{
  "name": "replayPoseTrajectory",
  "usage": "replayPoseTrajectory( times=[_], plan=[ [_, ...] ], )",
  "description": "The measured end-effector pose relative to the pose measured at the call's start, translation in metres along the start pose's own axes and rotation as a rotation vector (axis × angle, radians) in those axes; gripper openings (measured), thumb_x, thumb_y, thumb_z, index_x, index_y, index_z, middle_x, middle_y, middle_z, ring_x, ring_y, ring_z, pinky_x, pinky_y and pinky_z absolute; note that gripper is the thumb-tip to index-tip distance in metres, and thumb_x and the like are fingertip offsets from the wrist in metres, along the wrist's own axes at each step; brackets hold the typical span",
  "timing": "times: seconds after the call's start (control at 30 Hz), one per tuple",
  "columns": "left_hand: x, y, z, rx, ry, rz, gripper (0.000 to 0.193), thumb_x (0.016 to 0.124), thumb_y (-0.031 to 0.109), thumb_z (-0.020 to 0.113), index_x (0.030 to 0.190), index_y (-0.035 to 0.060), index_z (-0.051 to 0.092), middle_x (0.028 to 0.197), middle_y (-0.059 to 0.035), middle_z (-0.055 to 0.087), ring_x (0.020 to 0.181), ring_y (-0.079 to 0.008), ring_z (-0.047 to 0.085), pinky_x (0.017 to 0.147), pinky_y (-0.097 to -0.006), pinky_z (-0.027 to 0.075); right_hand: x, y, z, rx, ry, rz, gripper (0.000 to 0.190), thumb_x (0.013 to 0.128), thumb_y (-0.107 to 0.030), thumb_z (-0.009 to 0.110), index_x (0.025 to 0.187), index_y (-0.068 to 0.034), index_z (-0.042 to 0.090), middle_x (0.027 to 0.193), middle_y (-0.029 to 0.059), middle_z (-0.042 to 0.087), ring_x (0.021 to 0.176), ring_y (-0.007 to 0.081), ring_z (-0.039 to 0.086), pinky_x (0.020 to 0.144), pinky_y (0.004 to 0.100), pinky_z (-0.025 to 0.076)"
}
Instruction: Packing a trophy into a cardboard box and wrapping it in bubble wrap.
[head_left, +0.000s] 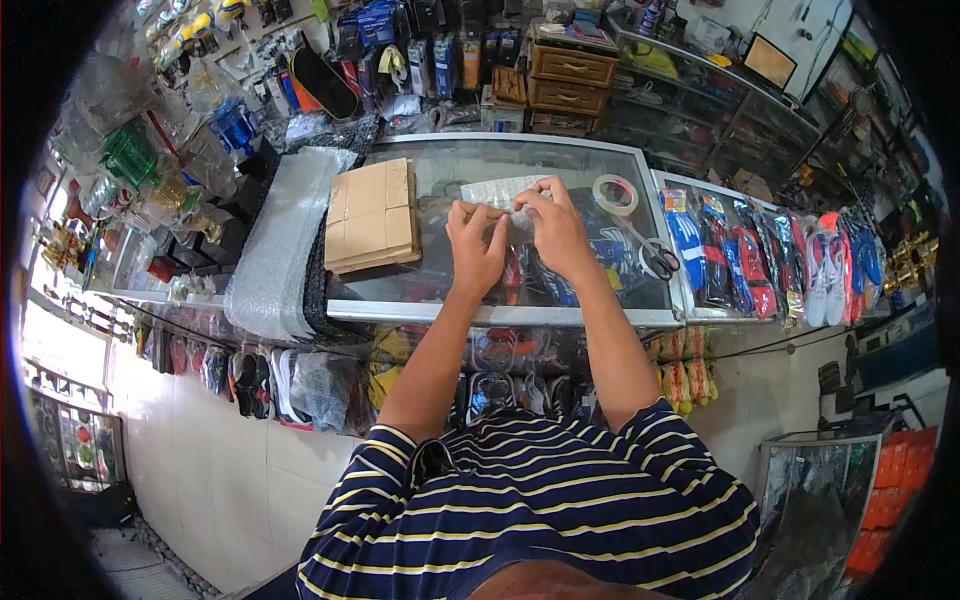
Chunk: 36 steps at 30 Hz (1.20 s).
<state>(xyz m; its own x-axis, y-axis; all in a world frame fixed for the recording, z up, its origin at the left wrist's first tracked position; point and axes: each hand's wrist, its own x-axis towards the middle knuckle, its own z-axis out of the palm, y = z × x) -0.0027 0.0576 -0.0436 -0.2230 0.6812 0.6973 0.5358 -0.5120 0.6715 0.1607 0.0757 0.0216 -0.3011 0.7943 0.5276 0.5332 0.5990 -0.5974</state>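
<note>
My left hand (480, 244) and my right hand (559, 232) meet over a glass-topped display counter (450, 154), fingertips bent close together. Between and just below the fingertips is a small translucent piece (520, 227), perhaps plastic; whether either hand grips it is hard to see. Just beyond the fingers lies a whitish patterned sheet (499, 189), partly covered by my right hand. To the left rests a stack of flattened brown cardboard (369, 214). On the right are a roll of tape (634, 196) and scissors (658, 259) with dark handles, blades angled toward the roll.
Bubble wrap (281, 232) drapes over the counter's left end. Packaged sports goods (750, 259) line the adjoining counter at right. Wrapped shoes (251, 382) hang or stand below the front edge. A wooden drawer cabinet (571, 67) stands behind, and trophies (139, 161) crowd the far left.
</note>
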Motion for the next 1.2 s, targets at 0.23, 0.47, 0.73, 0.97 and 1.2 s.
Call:
replayPoseTrajectory(
  times=[0.23,0.47,0.73,0.97,1.2],
  plan=[
    [0.002,0.012,-0.003,0.102,0.014,0.056,0.016,0.089,0.014,0.086,0.099,0.0051,0.077,0.102,-0.0109,0.055,0.099,-0.0298,0.055,0.092,-0.0449,0.042,-0.001,0.000,-0.001,0.027,-0.002,0.040,0.022,0.099,0.005,0.063,0.114,-0.008,0.072,0.124,0.0155,0.059,0.113,0.0422,0.066,0.095,0.0479,0.055],
    [0.002,0.014,-0.002,0.182,0.033,0.097,0.024,0.083,0.019,0.092,0.099,0.0071,0.078,0.103,-0.0118,0.055,0.100,-0.0328,0.055,0.091,-0.0459,0.042,-0.001,0.005,0.001,0.045,0.016,0.001,0.019,0.099,0.001,0.061,0.114,-0.006,0.072,0.122,0.0178,0.060,0.108,0.0425,0.067,0.093,0.0491,0.055],
    [0.001,0.011,-0.001,0.180,0.028,0.114,0.026,0.081,0.016,0.092,0.101,0.0058,0.077,0.104,-0.0130,0.056,0.101,-0.0340,0.056,0.091,-0.0459,0.044,0.010,0.000,0.000,0.084,-0.073,0.133,0.012,0.100,-0.013,0.069,0.109,-0.004,0.072,0.118,0.0168,0.065,0.102,0.0407,0.070,0.091,0.0496,0.056],
    [0.001,0.012,-0.001,0.126,0.013,0.074,0.025,0.083,0.013,0.090,0.103,0.0038,0.077,0.108,-0.0142,0.057,0.103,-0.0339,0.058,0.093,-0.0455,0.046,0.017,0.007,0.011,-0.051,-0.057,0.138,0.016,0.095,-0.014,0.078,0.107,-0.004,0.073,0.113,0.0155,0.069,0.101,0.0377,0.072,0.090,0.0472,0.057],
    [0.001,0.009,-0.002,0.045,0.005,0.025,0.025,0.085,0.009,0.089,0.104,0.0019,0.076,0.109,-0.0142,0.057,0.106,-0.0333,0.060,0.096,-0.0440,0.048,0.020,0.007,0.019,-0.067,0.133,0.126,0.034,0.085,-0.011,0.086,0.115,-0.004,0.073,0.107,0.0150,0.071,0.097,0.0374,0.072,0.087,0.0476,0.057]
  ],
)
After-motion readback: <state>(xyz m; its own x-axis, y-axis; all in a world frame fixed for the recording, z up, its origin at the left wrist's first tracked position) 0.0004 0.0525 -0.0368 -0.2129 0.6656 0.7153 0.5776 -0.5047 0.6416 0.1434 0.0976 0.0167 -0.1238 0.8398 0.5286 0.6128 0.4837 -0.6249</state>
